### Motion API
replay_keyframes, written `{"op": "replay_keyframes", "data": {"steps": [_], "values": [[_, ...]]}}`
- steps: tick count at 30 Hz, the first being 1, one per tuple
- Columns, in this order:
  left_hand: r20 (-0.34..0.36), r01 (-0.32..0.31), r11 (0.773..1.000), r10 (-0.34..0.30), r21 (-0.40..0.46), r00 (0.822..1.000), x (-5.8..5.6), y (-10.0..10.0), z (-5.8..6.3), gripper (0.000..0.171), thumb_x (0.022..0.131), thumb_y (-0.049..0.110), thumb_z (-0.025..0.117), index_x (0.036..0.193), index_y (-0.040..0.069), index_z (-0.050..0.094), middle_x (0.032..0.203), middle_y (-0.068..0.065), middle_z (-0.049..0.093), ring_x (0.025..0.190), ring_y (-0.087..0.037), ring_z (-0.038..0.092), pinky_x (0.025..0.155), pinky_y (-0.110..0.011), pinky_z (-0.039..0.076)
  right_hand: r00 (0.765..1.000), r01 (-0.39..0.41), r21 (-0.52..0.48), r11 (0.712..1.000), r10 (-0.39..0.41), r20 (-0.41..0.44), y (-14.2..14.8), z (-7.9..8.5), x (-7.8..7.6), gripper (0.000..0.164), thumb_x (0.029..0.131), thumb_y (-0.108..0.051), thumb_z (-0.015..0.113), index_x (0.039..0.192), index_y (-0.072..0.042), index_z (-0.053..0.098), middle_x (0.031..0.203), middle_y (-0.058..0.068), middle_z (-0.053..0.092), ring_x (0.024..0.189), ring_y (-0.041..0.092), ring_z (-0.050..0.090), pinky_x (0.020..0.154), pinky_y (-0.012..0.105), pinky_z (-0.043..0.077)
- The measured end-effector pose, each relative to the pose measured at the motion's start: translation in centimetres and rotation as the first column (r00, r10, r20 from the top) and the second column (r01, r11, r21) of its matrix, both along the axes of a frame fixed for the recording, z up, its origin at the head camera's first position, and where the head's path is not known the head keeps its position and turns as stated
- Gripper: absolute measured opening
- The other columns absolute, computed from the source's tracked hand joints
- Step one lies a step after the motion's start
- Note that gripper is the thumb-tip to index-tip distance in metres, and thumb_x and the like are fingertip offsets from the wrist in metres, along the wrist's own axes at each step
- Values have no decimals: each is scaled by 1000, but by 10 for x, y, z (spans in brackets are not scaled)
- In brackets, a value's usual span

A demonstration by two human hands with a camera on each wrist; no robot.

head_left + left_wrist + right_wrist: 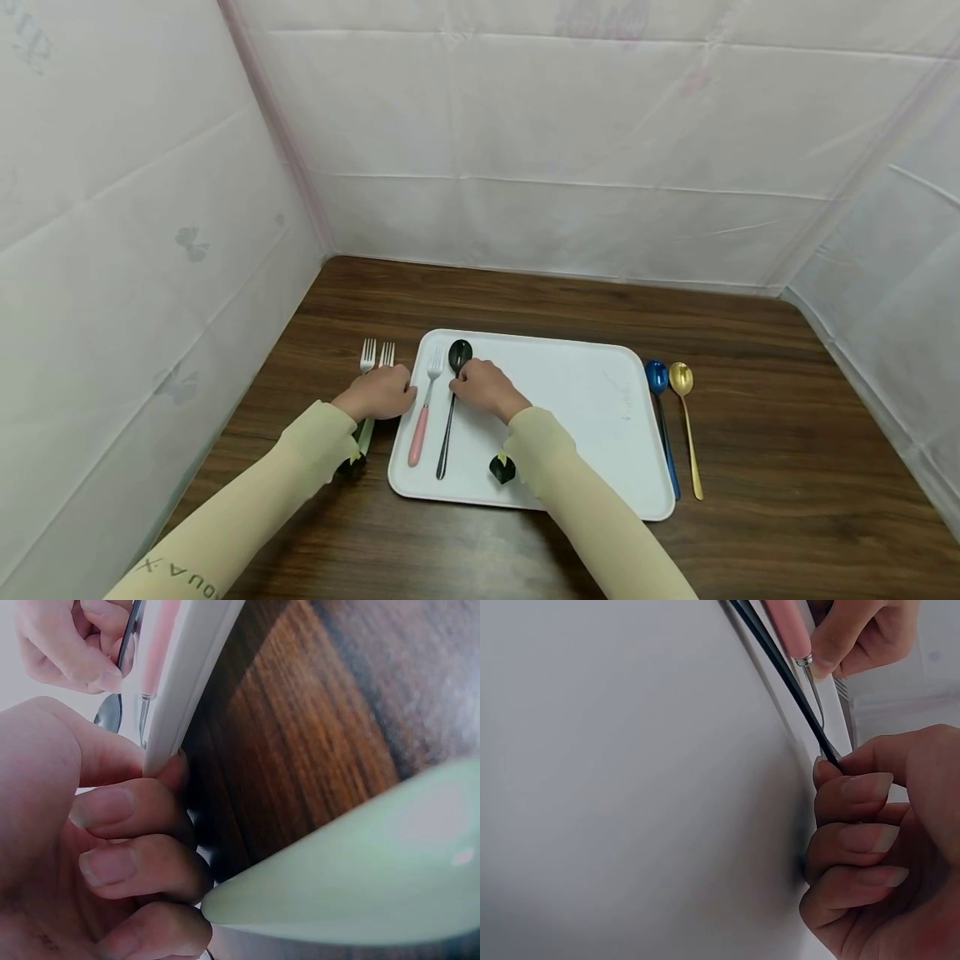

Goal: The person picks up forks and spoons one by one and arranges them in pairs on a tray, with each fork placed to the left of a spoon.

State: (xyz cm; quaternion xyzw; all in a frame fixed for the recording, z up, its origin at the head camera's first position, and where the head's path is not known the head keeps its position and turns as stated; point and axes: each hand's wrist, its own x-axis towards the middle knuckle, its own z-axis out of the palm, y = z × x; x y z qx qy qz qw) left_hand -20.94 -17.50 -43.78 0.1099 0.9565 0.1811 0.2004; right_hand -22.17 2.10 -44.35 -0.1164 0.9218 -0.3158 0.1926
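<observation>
My right hand (pixel 489 387) pinches the thin handle of a black spoon (pixel 447 437) between thumb and forefinger, just below its bowl. The spoon lies along the left part of a white tray (pixel 577 404), bowl toward the back. Beside it on the tray is a fork with a pink handle (pixel 418 437), tines also pointing away. At the tray's left edge my left hand (pixel 381 392) pinches the rim (pixel 169 735), thumb on the inside, with the other fingers curled. A light green handle (pixel 360 877) lies under and beside that hand on the table.
Left of the tray, two fork heads (pixel 368 353) stick out past my left hand. A blue spoon (pixel 657 379) and a gold spoon (pixel 682 380) lie along the tray's right side. The dark wooden table (pixel 787 417) is enclosed by white sheeting (pixel 562 125) at the back and sides.
</observation>
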Motion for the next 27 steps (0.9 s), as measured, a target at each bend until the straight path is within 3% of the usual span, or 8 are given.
{"op": "replay_keyframes", "data": {"steps": [27], "values": [[1,9,1000,-9,-4,1000,1,5,2,32,99,20,44,70,9,54,58,-3,47,49,-15,44,48,-28,35,1000,-14,92,996,16,-22,1,4,0,47,97,-23,54,52,-15,46,49,-5,37,49,10,37,49,25,29]]}}
